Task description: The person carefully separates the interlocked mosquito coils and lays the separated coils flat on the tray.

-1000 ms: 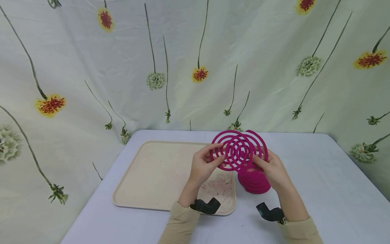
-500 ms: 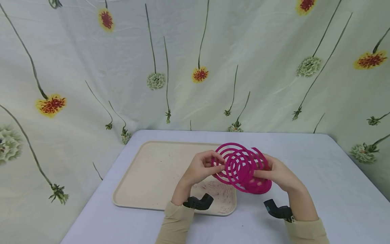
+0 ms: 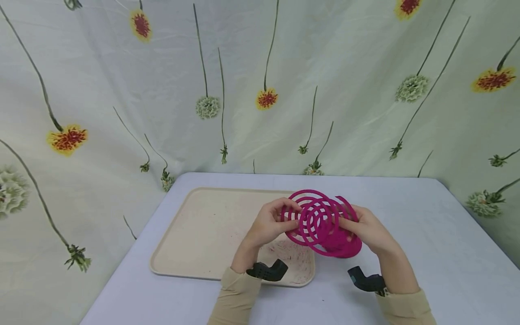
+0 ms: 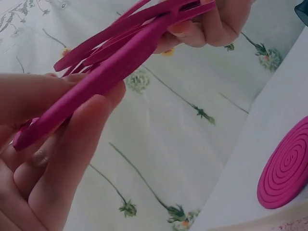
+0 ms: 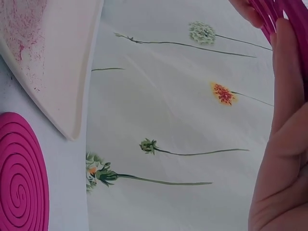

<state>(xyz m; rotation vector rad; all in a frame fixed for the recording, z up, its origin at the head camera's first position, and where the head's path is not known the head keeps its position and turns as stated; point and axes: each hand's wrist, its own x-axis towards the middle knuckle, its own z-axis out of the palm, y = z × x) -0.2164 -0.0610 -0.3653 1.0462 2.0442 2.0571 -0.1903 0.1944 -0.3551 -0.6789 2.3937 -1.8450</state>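
In the head view, two magenta mosquito coils overlap above the table, partly drawn apart so that their rings cross. My left hand (image 3: 264,225) pinches the left side of the pair between thumb and fingers, and my right hand (image 3: 371,230) grips the right side. Up close in the left wrist view, the held coils (image 4: 115,67) appear edge-on, the thumb against one face. Only a corner of the held coils (image 5: 301,19) enters the right wrist view. Below them more flat magenta coils (image 4: 288,161) lie on the table, partly hidden by my right hand and the held pair.
A beige tray (image 3: 211,234) lies to the left, with reddish crumbs and smears (image 3: 298,259) at its near right corner. The table (image 3: 438,243) has a white cover. Behind it hangs a flower-printed cloth (image 3: 357,90). Black wrist cameras sit on both wrists.
Both hands have come down with the coils, from well above the lying coils to just over them. In the last half second they have barely moved.
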